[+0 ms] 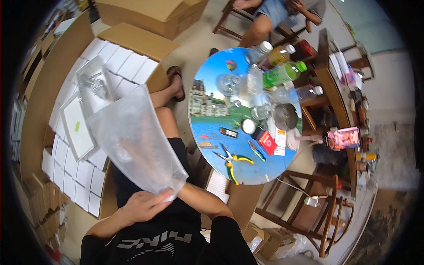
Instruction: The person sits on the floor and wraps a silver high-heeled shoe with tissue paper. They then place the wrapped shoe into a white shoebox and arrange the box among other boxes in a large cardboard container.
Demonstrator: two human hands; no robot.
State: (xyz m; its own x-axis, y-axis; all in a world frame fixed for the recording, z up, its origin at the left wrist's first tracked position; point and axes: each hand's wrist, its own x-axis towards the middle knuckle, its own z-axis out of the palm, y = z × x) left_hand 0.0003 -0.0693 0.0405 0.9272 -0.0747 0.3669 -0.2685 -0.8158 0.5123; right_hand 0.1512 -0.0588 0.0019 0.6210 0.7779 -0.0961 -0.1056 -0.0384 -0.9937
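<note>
A frosted, see-through plastic bag [132,119] hangs slantwise over my lap. My left hand [148,205] grips its near edge, with thumb and fingers closed on the plastic. My right forearm reaches into or behind the bag, and my right hand [134,152] shows only as a blurred shape through it. A pale roundish patch lies beside those fingers; I cannot make out what it is. Just beyond the bag, an open white box [95,86] holds something in clear wrapping. Its white lid [77,128], with a small green sticker, lies alongside.
A large carton [55,90] on the left is packed with white boxes [73,165]. On the right, a round table [205,137] bears bottles, pliers [233,161], a lighter and a red pack. A wooden chair [304,207] stands near right. Another person [265,22] sits at the back.
</note>
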